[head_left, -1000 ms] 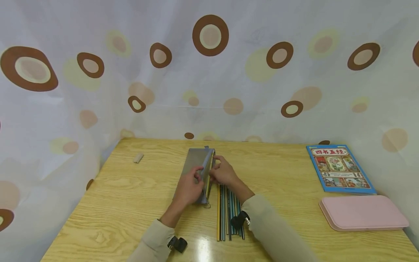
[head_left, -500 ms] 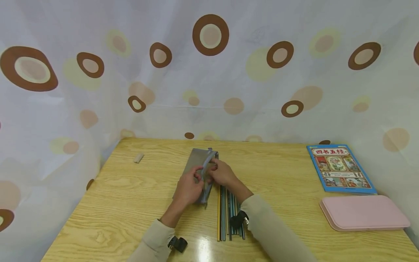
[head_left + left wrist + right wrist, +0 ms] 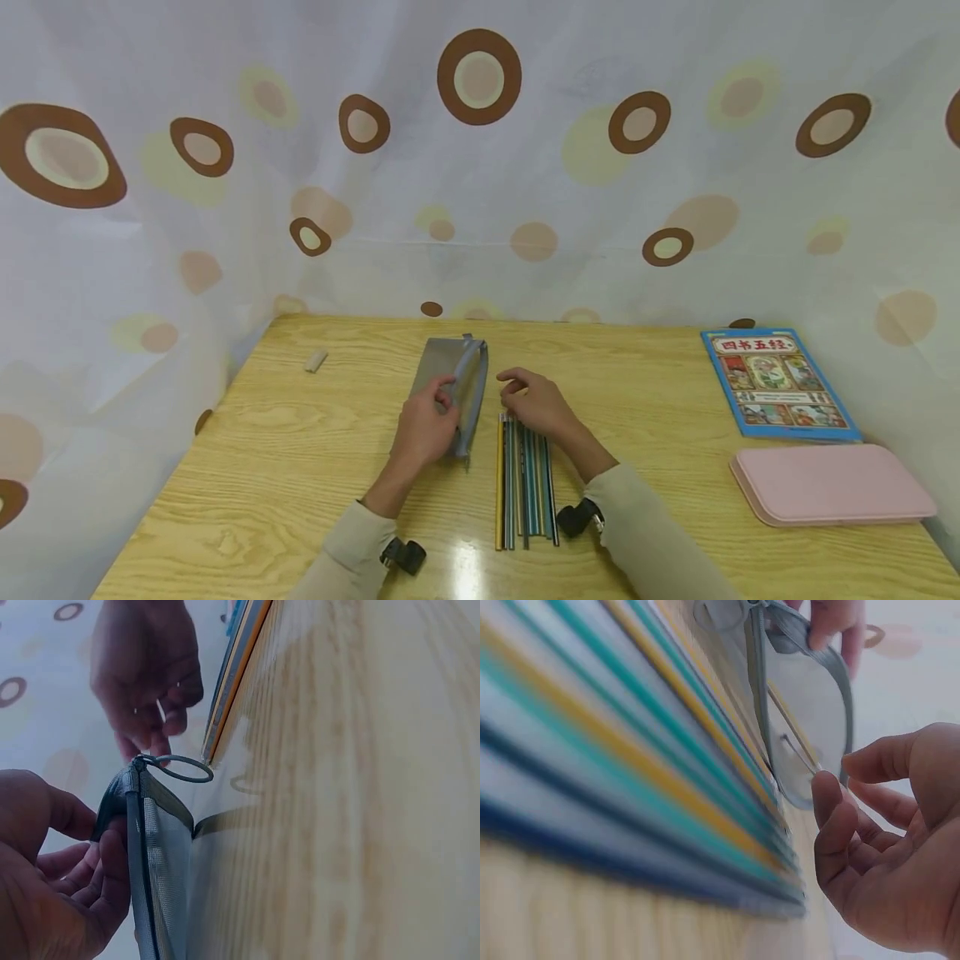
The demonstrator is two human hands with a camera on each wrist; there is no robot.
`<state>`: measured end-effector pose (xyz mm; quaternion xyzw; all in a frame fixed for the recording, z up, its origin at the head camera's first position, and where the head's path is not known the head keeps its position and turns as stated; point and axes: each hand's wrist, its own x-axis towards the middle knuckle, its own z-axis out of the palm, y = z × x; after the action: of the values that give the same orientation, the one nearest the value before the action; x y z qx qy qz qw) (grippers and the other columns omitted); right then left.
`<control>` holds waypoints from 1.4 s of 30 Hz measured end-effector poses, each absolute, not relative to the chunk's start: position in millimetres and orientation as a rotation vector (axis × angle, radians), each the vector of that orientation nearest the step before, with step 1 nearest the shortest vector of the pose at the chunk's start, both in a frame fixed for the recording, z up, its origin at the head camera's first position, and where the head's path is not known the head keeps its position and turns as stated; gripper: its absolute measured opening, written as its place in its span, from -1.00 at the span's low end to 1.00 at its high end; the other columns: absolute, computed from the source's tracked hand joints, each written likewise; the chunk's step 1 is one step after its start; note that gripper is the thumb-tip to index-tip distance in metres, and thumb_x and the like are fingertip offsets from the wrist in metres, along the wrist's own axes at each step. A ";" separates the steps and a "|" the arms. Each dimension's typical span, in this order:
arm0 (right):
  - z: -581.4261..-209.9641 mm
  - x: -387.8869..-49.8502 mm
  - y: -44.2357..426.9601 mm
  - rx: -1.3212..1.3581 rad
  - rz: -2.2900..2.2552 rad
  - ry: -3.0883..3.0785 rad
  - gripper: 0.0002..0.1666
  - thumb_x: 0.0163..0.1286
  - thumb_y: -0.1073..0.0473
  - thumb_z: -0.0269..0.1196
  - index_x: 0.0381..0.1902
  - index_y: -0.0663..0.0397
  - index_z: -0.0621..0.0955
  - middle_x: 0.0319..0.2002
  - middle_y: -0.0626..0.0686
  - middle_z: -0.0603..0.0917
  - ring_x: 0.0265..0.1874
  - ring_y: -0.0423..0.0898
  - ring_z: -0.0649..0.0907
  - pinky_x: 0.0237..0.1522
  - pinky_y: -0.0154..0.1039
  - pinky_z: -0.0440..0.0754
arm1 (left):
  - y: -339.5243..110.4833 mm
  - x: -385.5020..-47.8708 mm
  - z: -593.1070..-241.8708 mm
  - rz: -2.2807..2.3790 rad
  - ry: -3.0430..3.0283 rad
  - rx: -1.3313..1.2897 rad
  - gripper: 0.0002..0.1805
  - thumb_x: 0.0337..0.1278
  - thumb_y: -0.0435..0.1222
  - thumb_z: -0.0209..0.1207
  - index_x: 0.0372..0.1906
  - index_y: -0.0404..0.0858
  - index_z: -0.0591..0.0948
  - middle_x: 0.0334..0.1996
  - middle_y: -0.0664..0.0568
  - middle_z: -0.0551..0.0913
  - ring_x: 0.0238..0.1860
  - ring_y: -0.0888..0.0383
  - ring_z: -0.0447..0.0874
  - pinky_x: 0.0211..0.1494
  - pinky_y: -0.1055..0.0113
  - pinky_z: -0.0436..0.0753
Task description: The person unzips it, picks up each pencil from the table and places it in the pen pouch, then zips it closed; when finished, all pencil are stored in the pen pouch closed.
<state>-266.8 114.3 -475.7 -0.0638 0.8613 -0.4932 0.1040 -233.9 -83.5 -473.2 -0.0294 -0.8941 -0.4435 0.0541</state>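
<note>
1. Wood-grain worktop (image 3: 637, 375) carrying the lot.
2. Far R: pink case (image 3: 832, 487), blue-edged book (image 3: 780, 383) behind it, both well apart from the action.
3. Grey pouch (image 3: 437, 358) mid-worktop, mouth gaping R.
4. Pencils (image 3: 536, 483) just R of pouch, long axis near-to-far.
5. R hand (image 3: 542, 406) nearer, by pencils' far ends: fingers loosely bent, empty afaict. L hand (image 3: 425, 425) pinching pouch's rim; pouch mouth's btwn it & pencils.
6. Small pale block (image 3: 316, 361), back L.

- one zippered pouch (image 3: 437, 364)
- over six pencils (image 3: 527, 483), exact count unclear
- one book (image 3: 780, 383)
- one pink case (image 3: 832, 485)
- one beige block (image 3: 316, 361)
- two wrist cameras (image 3: 408, 557)
- one bench (image 3: 300, 467)
</note>
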 end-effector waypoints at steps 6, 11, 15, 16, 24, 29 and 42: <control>-473.7 -253.2 133.7 -0.212 -1.370 2.643 -0.57 0.40 0.14 0.14 0.22 -0.04 0.52 -0.09 0.02 0.64 -0.32 -0.13 0.64 -0.41 -0.26 0.53 | -86.0 -234.8 -473.6 -1.354 -2.715 -0.078 -0.53 0.14 -0.36 0.13 0.21 -0.18 0.50 -0.34 0.05 0.60 -0.75 0.30 0.28 -0.70 0.47 0.31; -473.4 -242.4 143.1 -0.216 -1.322 2.720 -0.57 0.37 0.16 0.16 0.20 0.01 0.53 -0.12 0.03 0.66 -0.28 -0.11 0.64 -0.41 -0.27 0.54 | -86.4 -234.1 -474.1 -1.360 -2.720 -0.084 -0.53 0.17 -0.35 0.13 0.23 -0.18 0.49 -0.35 0.05 0.59 -0.75 0.30 0.26 -0.72 0.48 0.27; -474.6 -233.3 149.1 -0.211 -1.279 2.772 -0.56 0.36 0.19 0.17 0.20 0.03 0.53 -0.16 0.04 0.66 -0.30 -0.11 0.65 -0.42 -0.27 0.53 | -86.6 -233.3 -473.5 -1.355 -2.726 -0.090 -0.53 0.19 -0.34 0.11 0.23 -0.17 0.48 -0.34 0.06 0.59 -0.76 0.30 0.25 -0.73 0.50 0.25; -475.2 -231.0 150.5 -0.204 -1.254 2.791 -0.57 0.36 0.19 0.17 0.19 0.02 0.54 -0.17 0.02 0.65 -0.30 -0.12 0.64 -0.42 -0.28 0.52 | -86.5 -233.3 -473.2 -1.356 -2.726 -0.093 -0.53 0.19 -0.34 0.11 0.23 -0.17 0.48 -0.34 0.06 0.59 -0.76 0.29 0.25 -0.72 0.49 0.26; -476.3 -207.4 158.3 -0.184 -1.042 2.817 -0.44 0.27 0.26 0.19 0.25 0.08 0.46 -0.35 -0.04 0.62 -0.52 -0.16 0.51 -0.48 -0.26 0.40 | -87.0 -233.8 -473.9 -1.358 -2.727 -0.110 -0.54 0.19 -0.34 0.11 0.23 -0.17 0.49 -0.35 0.06 0.60 -0.76 0.29 0.27 -0.72 0.48 0.28; -477.5 -196.8 159.1 -0.160 -0.948 2.829 -0.31 0.22 0.24 0.23 0.33 0.06 0.38 -0.48 -0.11 0.56 -0.61 -0.18 0.46 -0.56 -0.28 0.36 | -87.5 -233.7 -475.1 -1.350 -2.727 -0.118 -0.54 0.19 -0.33 0.11 0.23 -0.17 0.49 -0.36 0.06 0.60 -0.76 0.29 0.25 -0.72 0.48 0.27; -472.3 -188.9 156.3 -0.140 -0.878 2.835 -0.28 0.17 0.26 0.21 0.34 0.05 0.38 -0.50 -0.12 0.55 -0.63 -0.17 0.45 -0.60 -0.28 0.32 | -86.4 -232.8 -474.5 -1.305 -2.737 -0.097 -0.54 0.16 -0.33 0.11 0.21 -0.17 0.51 -0.37 0.08 0.60 -0.72 0.29 0.29 -0.67 0.44 0.32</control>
<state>-188.9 156.3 -472.3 -0.0470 0.9507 -0.2945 0.0851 -232.8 -86.4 -474.5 -0.0320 -0.9008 -0.4296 0.0537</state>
